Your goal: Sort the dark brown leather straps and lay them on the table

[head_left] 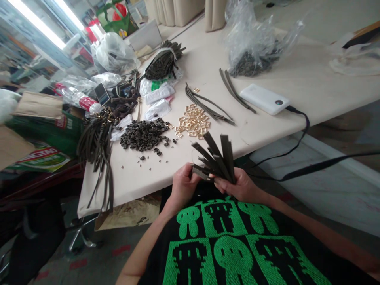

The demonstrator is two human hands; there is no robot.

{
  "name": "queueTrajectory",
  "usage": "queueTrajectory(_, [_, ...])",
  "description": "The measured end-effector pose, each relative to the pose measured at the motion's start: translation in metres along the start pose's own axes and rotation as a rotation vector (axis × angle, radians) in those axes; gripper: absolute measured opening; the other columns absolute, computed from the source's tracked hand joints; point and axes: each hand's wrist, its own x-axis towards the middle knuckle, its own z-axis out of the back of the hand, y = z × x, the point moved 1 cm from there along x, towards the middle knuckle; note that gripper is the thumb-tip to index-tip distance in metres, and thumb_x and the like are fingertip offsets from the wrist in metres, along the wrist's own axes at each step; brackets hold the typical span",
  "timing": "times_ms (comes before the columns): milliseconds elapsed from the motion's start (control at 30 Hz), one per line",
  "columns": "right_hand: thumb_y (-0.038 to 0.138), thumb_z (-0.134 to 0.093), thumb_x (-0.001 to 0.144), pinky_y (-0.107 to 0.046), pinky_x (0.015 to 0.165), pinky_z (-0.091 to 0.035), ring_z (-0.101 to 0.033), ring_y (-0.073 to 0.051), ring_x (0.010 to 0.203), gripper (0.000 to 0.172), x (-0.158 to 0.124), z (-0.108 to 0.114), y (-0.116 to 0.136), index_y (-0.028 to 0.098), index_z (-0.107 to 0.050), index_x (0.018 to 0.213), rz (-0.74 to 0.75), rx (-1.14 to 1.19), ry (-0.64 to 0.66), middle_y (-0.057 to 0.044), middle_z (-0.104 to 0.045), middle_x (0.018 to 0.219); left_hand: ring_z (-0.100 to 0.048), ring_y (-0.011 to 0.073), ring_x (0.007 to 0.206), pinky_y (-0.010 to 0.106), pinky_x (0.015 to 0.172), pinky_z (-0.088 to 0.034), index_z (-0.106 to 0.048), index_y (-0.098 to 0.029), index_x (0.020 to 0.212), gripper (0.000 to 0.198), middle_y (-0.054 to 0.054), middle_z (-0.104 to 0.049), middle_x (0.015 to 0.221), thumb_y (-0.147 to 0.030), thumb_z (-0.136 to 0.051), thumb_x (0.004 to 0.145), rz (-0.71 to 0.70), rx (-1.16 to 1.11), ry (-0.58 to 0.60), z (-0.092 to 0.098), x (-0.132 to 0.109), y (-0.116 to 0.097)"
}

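Close to my body, at the table's front edge, both hands hold dark olive straps [217, 159]. My right hand [240, 187] is closed around the bundle, whose flat ends fan out upward. Strap ends at the bundle's left side are pinched by my left hand [183, 183]; its fingertips are partly hidden. Beyond the hands lies a loose pile of gold metal buckles [193, 122]. To its left is a heap of small dark loops [142, 133], with a few scattered in front. Several loose straps [208, 103] lie behind the buckles.
A white power bank [265, 99] with a black cable [305, 122] sits at the right. Behind it stands a clear plastic bag [252, 43] of dark pieces. A tied strap bundle [162, 63] lies at the back; finished-looking straps [99, 154] hang over the left edge.
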Motion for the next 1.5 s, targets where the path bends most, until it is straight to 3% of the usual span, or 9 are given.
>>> queueTrajectory(133, [0.048, -0.062, 0.087, -0.022, 0.040, -0.029, -0.038, -0.007, 0.042, 0.032, 0.004, 0.004, 0.001, 0.017, -0.062, 0.096, -0.067, 0.104, -0.067, 0.006, -0.049, 0.055, -0.056, 0.0134, 0.056, 0.024, 0.058, -0.043, -0.066, -0.018, 0.071, 0.026, 0.001, -0.064, 0.061, -0.038, -0.060, 0.087, 0.116, -0.107, 0.135, 0.004, -0.004, 0.006])
queueTrajectory(300, [0.052, -0.066, 0.085, -0.022, 0.043, -0.036, -0.047, -0.009, 0.045, 0.037, 0.012, 0.001, -0.007, 0.016, -0.060, 0.088, -0.177, 0.090, 0.044, 0.004, -0.055, 0.059, -0.063, 0.0230, 0.092, 0.032, 0.083, -0.048, -0.073, -0.020, 0.098, 0.032, 0.007, -0.071, 0.095, -0.047, -0.063, 0.086, -0.006, -0.256, 0.250, -0.001, -0.006, -0.007])
queueTrajectory(467, [0.055, -0.062, 0.088, -0.024, 0.052, -0.044, -0.057, -0.013, 0.057, 0.039, 0.011, 0.007, -0.013, 0.016, -0.060, 0.086, -0.188, 0.056, 0.122, -0.001, -0.063, 0.072, -0.057, 0.0166, 0.069, 0.027, 0.066, -0.046, -0.070, -0.017, 0.068, 0.035, 0.004, -0.063, 0.069, -0.047, -0.064, 0.086, 0.088, -0.296, 0.041, -0.001, 0.012, -0.002])
queueTrajectory(600, [0.051, -0.060, 0.090, -0.024, 0.052, -0.043, -0.056, -0.013, 0.055, 0.034, 0.006, 0.022, -0.009, 0.017, -0.060, 0.089, -0.158, -0.123, 0.078, -0.001, -0.063, 0.073, -0.055, 0.0121, 0.060, 0.024, 0.060, -0.047, -0.074, -0.016, 0.087, 0.035, 0.001, -0.061, 0.064, -0.050, -0.071, 0.079, 0.169, -0.497, -0.127, 0.006, 0.043, 0.006])
queueTrajectory(767, [0.049, -0.053, 0.094, -0.024, 0.049, -0.042, -0.054, -0.012, 0.050, 0.034, 0.041, 0.059, 0.021, 0.019, -0.057, 0.079, -0.084, -0.342, -0.190, 0.000, -0.060, 0.066, -0.066, 0.0136, 0.074, 0.023, 0.063, -0.052, -0.067, -0.021, 0.118, 0.051, 0.008, -0.072, 0.099, -0.048, -0.075, 0.076, 0.212, -0.704, -0.109, 0.000, 0.061, -0.005])
queueTrajectory(1000, [0.039, -0.054, 0.093, -0.031, 0.061, -0.046, -0.067, -0.026, 0.075, 0.026, 0.114, 0.133, 0.078, 0.017, -0.065, 0.084, -0.028, -0.907, -0.758, -0.012, -0.069, 0.075, -0.068, 0.0176, 0.080, 0.025, 0.062, -0.053, -0.069, -0.019, 0.114, 0.050, 0.012, -0.071, 0.105, -0.049, -0.075, 0.074, 0.274, -0.627, -0.037, -0.018, 0.048, -0.003])
queueTrajectory(1067, [0.045, -0.054, 0.093, -0.029, 0.057, -0.046, -0.065, -0.021, 0.064, 0.031, 0.111, 0.131, 0.078, 0.017, -0.064, 0.087, -0.045, -0.806, -0.663, -0.009, -0.068, 0.073, -0.068, 0.0178, 0.078, 0.026, 0.063, -0.053, -0.070, -0.018, 0.111, 0.049, 0.012, -0.072, 0.102, -0.050, -0.075, 0.073, 0.263, -0.594, -0.011, -0.015, 0.046, 0.000])
queueTrajectory(1300, [0.071, -0.051, 0.085, -0.019, 0.037, -0.029, -0.042, -0.007, 0.037, 0.060, 0.053, 0.052, 0.028, 0.013, -0.061, 0.096, -0.304, -0.103, 0.222, 0.003, -0.056, 0.055, -0.065, 0.0118, 0.067, 0.023, 0.062, -0.052, -0.064, -0.017, 0.098, 0.034, 0.005, -0.070, 0.087, -0.044, -0.073, 0.079, 0.160, -0.620, 0.044, -0.007, 0.042, -0.013])
queueTrajectory(1500, [0.065, -0.049, 0.090, -0.017, 0.034, -0.024, -0.038, -0.005, 0.033, 0.055, 0.027, 0.025, 0.003, 0.012, -0.060, 0.101, -0.387, 0.075, 0.290, 0.004, -0.056, 0.051, -0.058, 0.0089, 0.052, 0.021, 0.055, -0.049, -0.054, -0.018, 0.072, 0.030, -0.002, -0.062, 0.058, -0.042, -0.072, 0.077, 0.226, -0.642, 0.025, -0.007, 0.034, -0.015])
